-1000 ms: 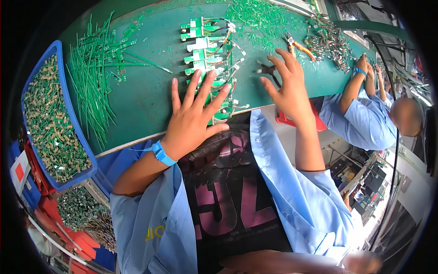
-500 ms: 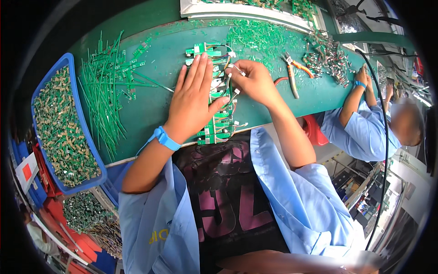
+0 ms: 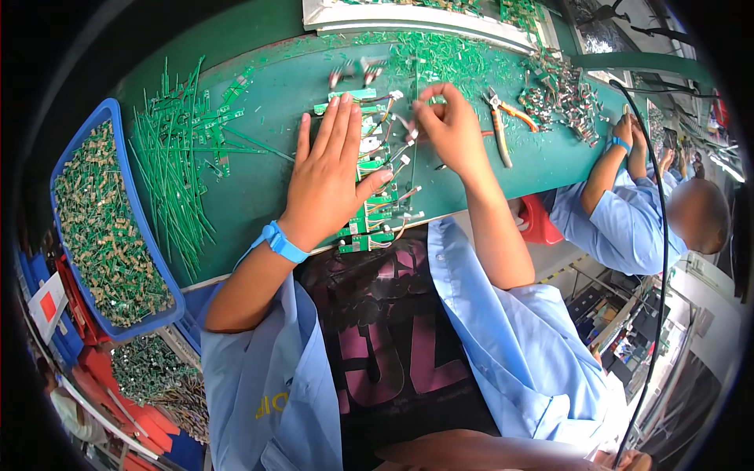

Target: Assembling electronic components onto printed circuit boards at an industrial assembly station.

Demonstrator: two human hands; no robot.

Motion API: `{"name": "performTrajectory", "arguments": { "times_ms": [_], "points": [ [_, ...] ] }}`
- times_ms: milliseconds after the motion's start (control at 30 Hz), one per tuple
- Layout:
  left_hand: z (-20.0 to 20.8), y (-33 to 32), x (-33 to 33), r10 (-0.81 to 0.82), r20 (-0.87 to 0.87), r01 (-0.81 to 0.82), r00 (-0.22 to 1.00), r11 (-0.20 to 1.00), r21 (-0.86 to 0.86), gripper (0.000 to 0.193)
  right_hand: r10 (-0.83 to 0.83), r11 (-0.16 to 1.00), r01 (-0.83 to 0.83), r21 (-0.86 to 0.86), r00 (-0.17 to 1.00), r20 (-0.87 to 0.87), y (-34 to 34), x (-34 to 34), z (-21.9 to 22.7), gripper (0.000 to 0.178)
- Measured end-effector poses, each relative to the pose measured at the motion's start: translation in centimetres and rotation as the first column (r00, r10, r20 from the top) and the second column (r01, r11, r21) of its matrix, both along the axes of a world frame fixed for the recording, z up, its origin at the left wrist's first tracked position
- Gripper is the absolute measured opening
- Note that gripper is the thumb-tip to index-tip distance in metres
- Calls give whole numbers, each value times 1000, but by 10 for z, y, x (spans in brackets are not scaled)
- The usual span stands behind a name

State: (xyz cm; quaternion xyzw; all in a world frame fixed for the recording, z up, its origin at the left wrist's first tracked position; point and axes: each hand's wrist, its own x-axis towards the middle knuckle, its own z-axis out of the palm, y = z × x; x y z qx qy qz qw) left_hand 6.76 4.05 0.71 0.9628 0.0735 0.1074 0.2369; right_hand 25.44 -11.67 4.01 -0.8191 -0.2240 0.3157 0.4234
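A strip of green circuit boards (image 3: 378, 212) with wires and white connectors lies across the near edge of the bench. My left hand (image 3: 323, 169) rests flat over it, fingers stretched away from me, hiding its left part. Just right of the strip, my right hand (image 3: 454, 129) is raised, index finger bent and thumb apart from it, with nothing visible between them. Loose wires with white connectors (image 3: 404, 159) hang out along the strip's right side. Beyond the strip, two small dark-and-red pieces (image 3: 336, 77) are smeared by motion; their kind cannot be made out.
Orange-handled cutting pliers (image 3: 501, 129) lie to the right, before a heap of small parts (image 3: 561, 98). Green scraps (image 3: 432, 59) cover the far bench. Thin green strips (image 3: 169, 157) lie left, beside a blue bin (image 3: 174, 302) of small boards. A co-worker (image 3: 609, 216) sits at right.
My right hand has drawn back from the wires and lifted slightly, its fingers parting. Two blurred pieces have appeared beyond the strip, whose far end looks shorter. My left hand has hardly moved.
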Motion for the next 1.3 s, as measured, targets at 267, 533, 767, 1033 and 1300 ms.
{"name": "performTrajectory", "arguments": {
  "times_ms": [267, 533, 767, 1033, 1300],
  "points": [
    [15, 11, 4, -14, 11, 13, 1000, 995, 97, 87, 1, 935, -14, 354, 999, 37, 16, -20, -12, 32],
    [61, 61, 81, 157, 168, -10, 973, 761, -649, 47, -354, 719, 384, 579, 920, -171, 24, -1, -7, 20],
    [71, 98, 186, -174, 55, 139, 983, 523, -841, 40, -187, 792, 263, 551, 963, -192, 31, 45, 20, 14],
    [68, 127, 275, -47, 152, 159, 987, 333, -929, 44, 96, 669, 387, 634, 801, -591, 70, 135, 28, 12],
    [53, 152, 300, 141, 173, 137, 975, 234, -963, 60, -36, 735, 225, 640, 955, -294, 84, 167, 0, 12]
  ]
}}
